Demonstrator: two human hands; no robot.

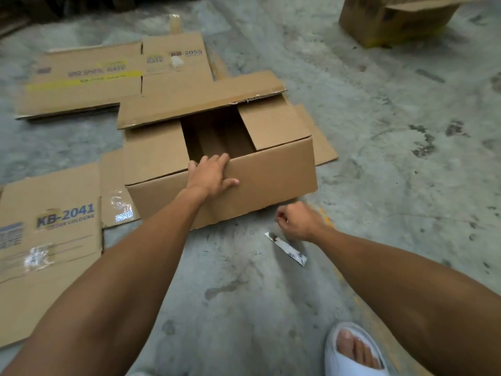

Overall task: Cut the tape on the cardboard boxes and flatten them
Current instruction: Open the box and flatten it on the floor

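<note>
An open cardboard box (271, 169) stands on the concrete floor, its flaps spread outward. My left hand (211, 175) grips the box's near top edge, fingers hooked over the rim and thumb on the front wall. My right hand (298, 222) hovers by the box's near right corner with its fingers curled into a fist and nothing visible in them. A short, stained metal blade (286, 248) sits on the floor just below that hand, both of its ends in sight.
Flattened boxes lie at the left: one marked KB-2041 (51, 240) near me, another marked KB 2055 (108, 74) farther back. Another open box (393, 20) stands at the far right. My sandalled foot (355, 351) is at the bottom right.
</note>
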